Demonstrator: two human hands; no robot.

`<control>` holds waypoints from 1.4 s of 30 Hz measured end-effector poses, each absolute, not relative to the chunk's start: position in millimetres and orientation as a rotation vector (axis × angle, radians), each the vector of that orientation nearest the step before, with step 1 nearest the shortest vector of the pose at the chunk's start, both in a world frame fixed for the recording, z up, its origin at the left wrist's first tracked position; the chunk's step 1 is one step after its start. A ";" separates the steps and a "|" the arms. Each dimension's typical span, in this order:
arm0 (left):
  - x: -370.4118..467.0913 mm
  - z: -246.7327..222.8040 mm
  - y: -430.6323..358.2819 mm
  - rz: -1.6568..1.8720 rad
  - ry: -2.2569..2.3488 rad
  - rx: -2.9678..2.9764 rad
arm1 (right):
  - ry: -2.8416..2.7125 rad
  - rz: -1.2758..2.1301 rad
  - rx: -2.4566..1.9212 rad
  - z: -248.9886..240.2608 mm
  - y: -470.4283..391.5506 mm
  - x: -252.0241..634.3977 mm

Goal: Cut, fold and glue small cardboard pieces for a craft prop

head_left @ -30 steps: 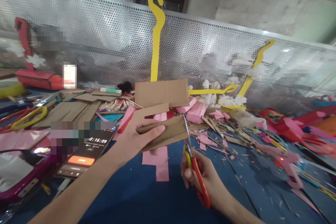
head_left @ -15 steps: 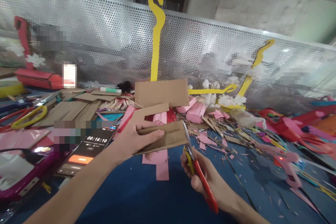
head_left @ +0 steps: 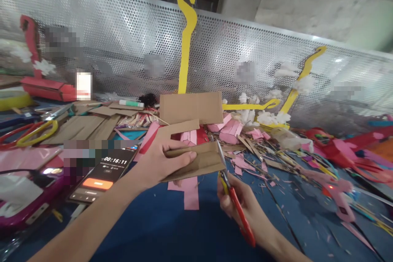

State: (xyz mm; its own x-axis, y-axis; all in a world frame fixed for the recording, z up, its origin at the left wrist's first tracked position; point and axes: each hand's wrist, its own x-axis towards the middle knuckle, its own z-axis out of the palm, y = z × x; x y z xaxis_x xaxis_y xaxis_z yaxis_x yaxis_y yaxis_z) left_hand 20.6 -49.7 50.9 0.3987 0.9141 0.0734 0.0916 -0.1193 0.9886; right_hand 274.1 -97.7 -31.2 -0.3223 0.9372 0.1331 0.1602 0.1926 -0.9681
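A folded piece of brown cardboard is gripped by my left hand, thumb on top and fingers behind it. In my right hand are scissors with red and yellow handles. Their blades lie along the cardboard's right end; whether they cut into it I cannot tell. Below the cardboard a pink paper strip lies on the blue table. Behind it stands a brown cardboard panel, with a tall yellow hook-shaped piece rising behind it.
At left lie a phone with a running timer, a purple device and yellow-handled scissors. To the right are paper scraps and a pink glue gun with a lit red light. A perforated metal sheet spans the back.
The whole view has shifted slightly, moving the scene a little to the right. My hands keep the same hold on cardboard and scissors. The phone's timer has advanced by one second.
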 end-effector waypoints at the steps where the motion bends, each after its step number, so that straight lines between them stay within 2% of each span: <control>1: 20.9 52.0 -50.3 0.919 0.943 1.530 | -1.663 1.202 -1.051 -31.0 -97.9 274.1; 11: 24.7 52.9 -52.3 0.993 0.973 1.586 | -1.604 1.198 -1.056 -36.3 -97.0 270.6; 25: 25.0 46.7 -54.7 0.860 0.770 1.432 | -1.575 1.072 -1.057 -35.9 -98.3 268.7; 37: 26.4 39.9 -51.3 0.842 0.632 1.411 | -1.441 1.169 -1.080 -41.7 -97.0 266.7; 42: 34.7 32.1 -53.8 0.794 0.631 1.361 | -1.395 1.083 -1.111 -40.5 -90.2 270.1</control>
State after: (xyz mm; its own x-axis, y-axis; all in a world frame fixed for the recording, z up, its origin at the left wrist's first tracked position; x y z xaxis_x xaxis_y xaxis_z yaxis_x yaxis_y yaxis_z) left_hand 34.7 -53.8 32.1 0.5981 0.7996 0.0538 -0.1285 0.0294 0.9913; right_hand 270.1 -90.2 -40.5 -0.0699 0.9832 0.1688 0.0804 0.1742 -0.9814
